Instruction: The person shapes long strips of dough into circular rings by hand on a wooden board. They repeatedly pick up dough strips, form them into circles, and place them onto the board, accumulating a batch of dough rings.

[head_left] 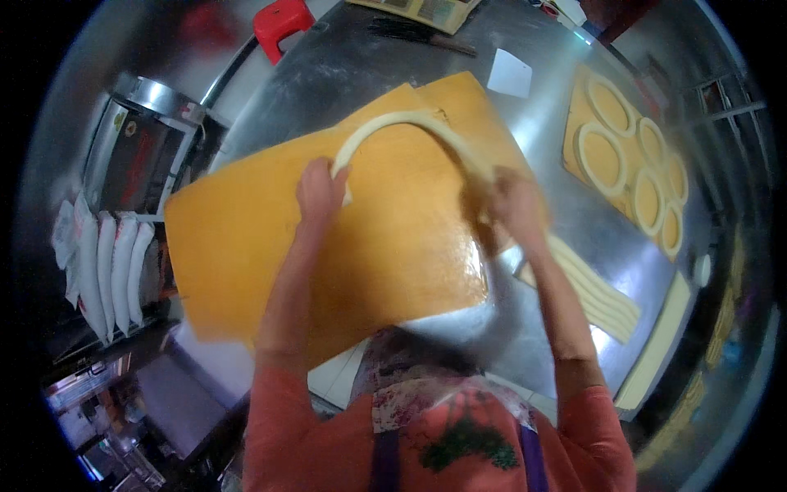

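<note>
- Table (316, 90) of shiny metal, its bare surface showing ahead of the hands and past the right hand.
- Beneath both hands, a broad yellow board (246, 254) overlapping another at its far edge.
- Well to the right of the right hand, a second yellow board (577, 102) bearing six pale dough rings (580, 156).
- Just beside the right forearm, several dough strips (592, 289) side by side.
- Beyond the hands, a white sheet (510, 74) and, farther off, a dark brush-like tool (414, 34).
- Off the table, ahead and left of the left hand, a red stool (281, 26); well left of that hand, upright white bags (107, 271).
- Between the hands, a dough rope (393, 118) arching away from the person.
- Left hand (320, 193): fingers curled in, pinching the rope near its end.
- Right hand (515, 205): blurred, at the rope's other side; how tightly its fingers close, I cannot tell.
</note>
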`<state>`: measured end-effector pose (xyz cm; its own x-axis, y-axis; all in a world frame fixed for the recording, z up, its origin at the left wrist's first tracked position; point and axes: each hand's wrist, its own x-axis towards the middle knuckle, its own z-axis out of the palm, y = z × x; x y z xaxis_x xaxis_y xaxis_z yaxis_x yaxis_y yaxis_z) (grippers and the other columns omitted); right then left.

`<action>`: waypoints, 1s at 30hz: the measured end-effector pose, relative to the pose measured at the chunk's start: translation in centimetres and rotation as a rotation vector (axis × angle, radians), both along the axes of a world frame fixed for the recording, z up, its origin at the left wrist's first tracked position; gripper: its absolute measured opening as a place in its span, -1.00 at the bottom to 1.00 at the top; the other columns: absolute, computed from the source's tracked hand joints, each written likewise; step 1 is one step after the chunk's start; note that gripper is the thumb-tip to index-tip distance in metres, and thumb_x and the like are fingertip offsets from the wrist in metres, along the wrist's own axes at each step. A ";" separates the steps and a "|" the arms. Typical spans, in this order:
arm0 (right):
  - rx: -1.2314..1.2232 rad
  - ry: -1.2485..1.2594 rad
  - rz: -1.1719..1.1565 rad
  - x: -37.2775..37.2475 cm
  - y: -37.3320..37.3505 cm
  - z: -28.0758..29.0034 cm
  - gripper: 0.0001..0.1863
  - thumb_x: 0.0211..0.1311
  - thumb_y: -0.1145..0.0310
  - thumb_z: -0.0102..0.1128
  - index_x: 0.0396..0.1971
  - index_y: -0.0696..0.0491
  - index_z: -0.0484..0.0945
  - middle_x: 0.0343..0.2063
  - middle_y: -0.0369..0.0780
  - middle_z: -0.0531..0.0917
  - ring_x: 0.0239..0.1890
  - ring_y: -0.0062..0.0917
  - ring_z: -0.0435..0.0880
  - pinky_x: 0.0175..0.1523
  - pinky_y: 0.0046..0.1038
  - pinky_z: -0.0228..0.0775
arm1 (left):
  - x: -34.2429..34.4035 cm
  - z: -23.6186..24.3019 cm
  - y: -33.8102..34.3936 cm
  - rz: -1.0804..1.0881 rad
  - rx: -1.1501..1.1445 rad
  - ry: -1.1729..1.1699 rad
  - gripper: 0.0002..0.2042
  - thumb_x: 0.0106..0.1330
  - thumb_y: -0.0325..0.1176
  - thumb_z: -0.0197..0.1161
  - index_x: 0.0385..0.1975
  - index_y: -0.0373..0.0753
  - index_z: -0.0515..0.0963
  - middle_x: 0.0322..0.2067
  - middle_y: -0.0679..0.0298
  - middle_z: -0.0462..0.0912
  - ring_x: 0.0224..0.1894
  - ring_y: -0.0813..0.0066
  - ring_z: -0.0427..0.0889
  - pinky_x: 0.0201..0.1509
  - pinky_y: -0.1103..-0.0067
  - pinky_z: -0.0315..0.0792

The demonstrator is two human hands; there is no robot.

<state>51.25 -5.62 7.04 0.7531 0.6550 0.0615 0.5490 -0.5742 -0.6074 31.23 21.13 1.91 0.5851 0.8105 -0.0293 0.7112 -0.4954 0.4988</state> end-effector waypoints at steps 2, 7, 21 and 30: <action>0.065 0.230 -0.045 -0.7 2.9 -5.7 -0.72 0.07 0.36 0.27 -0.22 0.19 0.60 -0.44 0.07 0.65 -0.36 -0.05 0.66 -0.19 -0.17 0.48 | 0.9 -2.7 1.7 0.008 -0.083 0.094 -0.59 0.24 -0.11 0.32 -0.05 -0.27 0.53 -0.20 0.05 0.57 -0.15 -0.01 0.60 -0.06 0.19 0.46; 0.022 0.211 -0.199 -3.0 5.9 -7.1 -0.63 0.12 0.30 0.29 -0.12 0.19 0.57 -0.53 0.09 0.63 -0.46 -0.06 0.67 -0.30 -0.15 0.48 | 3.2 -4.5 3.0 -0.147 0.044 0.022 -0.54 0.22 -0.11 0.33 0.01 -0.28 0.50 -0.09 -0.07 0.58 -0.08 -0.11 0.60 0.01 0.17 0.48; -0.141 -0.232 -0.046 4.4 12.5 -9.8 -0.69 0.18 0.13 0.29 -0.22 0.04 0.63 -0.39 -0.06 0.62 -0.36 -0.12 0.67 -0.26 -0.16 0.49 | 7.3 -6.9 5.9 -0.212 0.081 -0.049 -0.64 0.21 -0.16 0.33 -0.07 -0.21 0.54 -0.08 -0.01 0.58 -0.05 -0.09 0.59 -0.03 0.14 0.49; -0.179 -0.005 0.329 3.3 9.1 -7.0 -0.65 0.15 0.19 0.32 -0.08 -0.01 0.59 -0.18 -0.11 0.63 -0.20 -0.15 0.67 -0.14 -0.18 0.52 | 2.9 -4.1 5.1 -0.587 0.107 -0.175 -0.58 0.10 -0.28 0.40 0.00 -0.15 0.55 -0.10 0.16 0.57 0.04 0.15 0.55 0.22 0.20 0.38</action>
